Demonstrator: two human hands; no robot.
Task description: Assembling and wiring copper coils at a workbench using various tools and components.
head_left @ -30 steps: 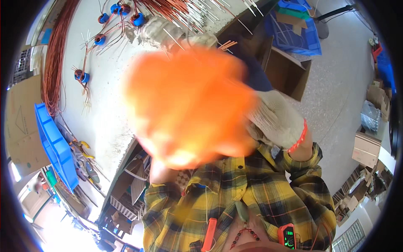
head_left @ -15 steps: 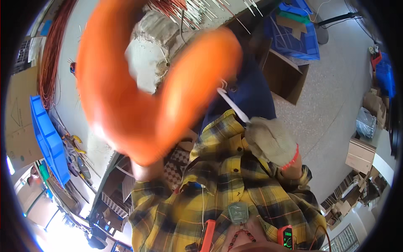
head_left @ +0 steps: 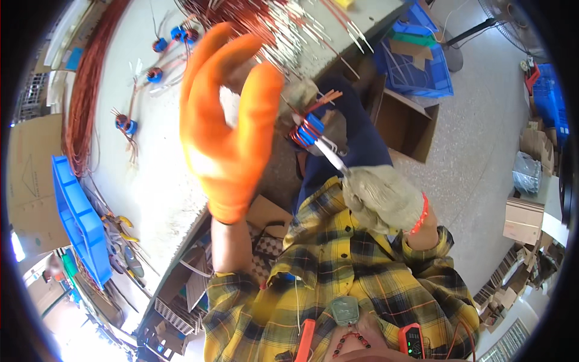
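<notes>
Near the middle of the view, toward 1 o'clock, a blue ring coil (head_left: 311, 130) wound with red-brown wire sits between the two hands, a bunch of copper ends (head_left: 327, 100) sticking out at its 1 o'clock side. It lies at about 10 to 11 o'clock from the right hand (head_left: 386, 196), which wears a greyish-white knit glove and is curled closely round a white tool (head_left: 332, 157). The tool's far end meets the coil's lower edge; whether the tip passes inside the ring is too small to tell. From the left hand (head_left: 226, 142), in an orange glove, the coil is near 3 o'clock and apart; that hand is spread wide, thumb well away from the fingers, with nothing visible in its grasp. A grey, crusted lump (head_left: 299, 95) is just beside the coil, between its 11 and 12 o'clock; what bears the coil's weight cannot be made out. Beyond the left hand, more blue coils (head_left: 154, 75) lie on the pale tabletop (head_left: 163, 163) between 9 and 11 o'clock. Pale-tipped wires (head_left: 280, 30) fan out at 12, a blue tray (head_left: 78, 211) stands near 9, and a cardboard box (head_left: 405, 133) at 2.
</notes>
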